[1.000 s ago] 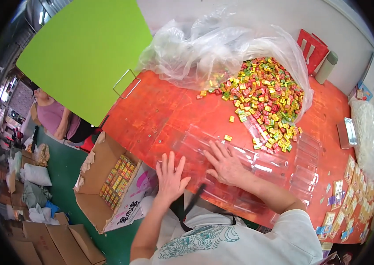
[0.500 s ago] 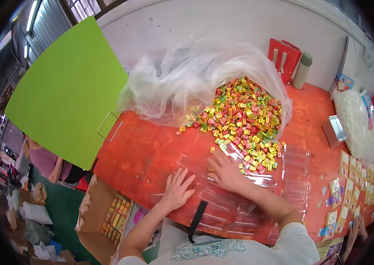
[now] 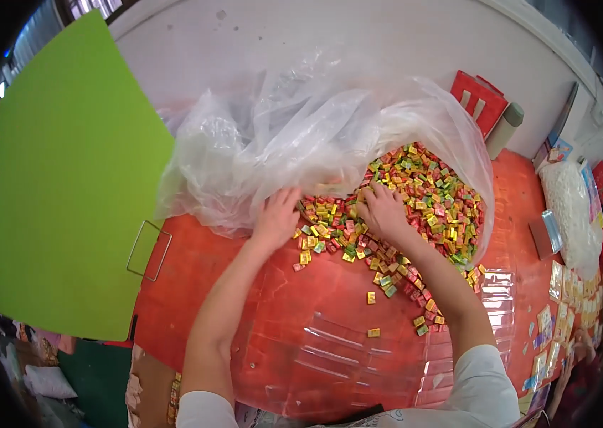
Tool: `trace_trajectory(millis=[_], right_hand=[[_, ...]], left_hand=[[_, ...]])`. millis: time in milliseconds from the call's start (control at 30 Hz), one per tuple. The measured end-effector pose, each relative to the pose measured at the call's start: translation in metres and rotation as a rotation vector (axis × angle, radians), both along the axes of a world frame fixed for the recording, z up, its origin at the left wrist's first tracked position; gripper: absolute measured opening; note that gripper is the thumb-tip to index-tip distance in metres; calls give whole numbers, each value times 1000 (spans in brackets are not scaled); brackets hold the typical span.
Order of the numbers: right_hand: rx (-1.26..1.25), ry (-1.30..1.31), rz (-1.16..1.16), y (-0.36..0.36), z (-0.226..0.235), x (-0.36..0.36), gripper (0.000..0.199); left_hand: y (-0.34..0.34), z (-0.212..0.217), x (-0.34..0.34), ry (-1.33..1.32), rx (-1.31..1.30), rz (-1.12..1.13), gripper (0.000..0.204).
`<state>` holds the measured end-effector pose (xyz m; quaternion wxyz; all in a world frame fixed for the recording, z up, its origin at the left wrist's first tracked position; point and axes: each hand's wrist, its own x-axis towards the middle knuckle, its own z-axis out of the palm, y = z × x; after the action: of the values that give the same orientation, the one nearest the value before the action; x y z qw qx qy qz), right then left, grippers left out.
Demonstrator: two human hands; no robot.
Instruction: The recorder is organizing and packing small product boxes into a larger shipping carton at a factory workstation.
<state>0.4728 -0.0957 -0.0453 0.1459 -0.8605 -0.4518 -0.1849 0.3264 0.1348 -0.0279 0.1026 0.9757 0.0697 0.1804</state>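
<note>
A pile of small wrapped blocks (image 3: 430,203), like sweets in red, yellow, gold and green, spills from the mouth of a clear plastic bag (image 3: 273,150). At the pile's left end, my left hand (image 3: 278,220) reaches the bag's lower edge with its fingers stretched out. My right hand (image 3: 385,214) is at the middle of the pile, its fingers apart and bent down onto the blocks; the fingertips are partly hidden. Both hands look open, with nothing clearly held. Clear ridged plastic trays (image 3: 344,346) lie on the red table (image 3: 259,349) nearer to me.
A green board (image 3: 59,192) with a wire handle (image 3: 148,251) stands at left. Behind the pile are a red bag (image 3: 478,100) and a flask (image 3: 504,131). At right lie a white filled bag (image 3: 567,210), a metal tin (image 3: 545,235) and several cards (image 3: 557,314), near another person's arm (image 3: 565,378).
Both hands have moved forward from the trays to the pile and the bag's edge. The blocks now spread farther left along the bag's mouth. The view has shifted too.
</note>
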Motion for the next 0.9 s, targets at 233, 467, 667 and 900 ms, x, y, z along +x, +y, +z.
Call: trace_trajectory(millis=[233, 467, 667, 900], right_hand=[[-9, 128, 46, 69, 2, -33, 52], [-332, 238, 419, -24, 11, -91, 59], [-51, 77, -136, -71, -15, -54, 64], [-87, 126, 92, -84, -4, -112, 64]], left_hand=[[90, -20, 43, 161, -294, -13, 55], [1, -11, -1, -266, 21, 55, 45], [-68, -40, -27, -76, -217, -49, 49], [-118, -34, -46, 267, -464, -305, 55]])
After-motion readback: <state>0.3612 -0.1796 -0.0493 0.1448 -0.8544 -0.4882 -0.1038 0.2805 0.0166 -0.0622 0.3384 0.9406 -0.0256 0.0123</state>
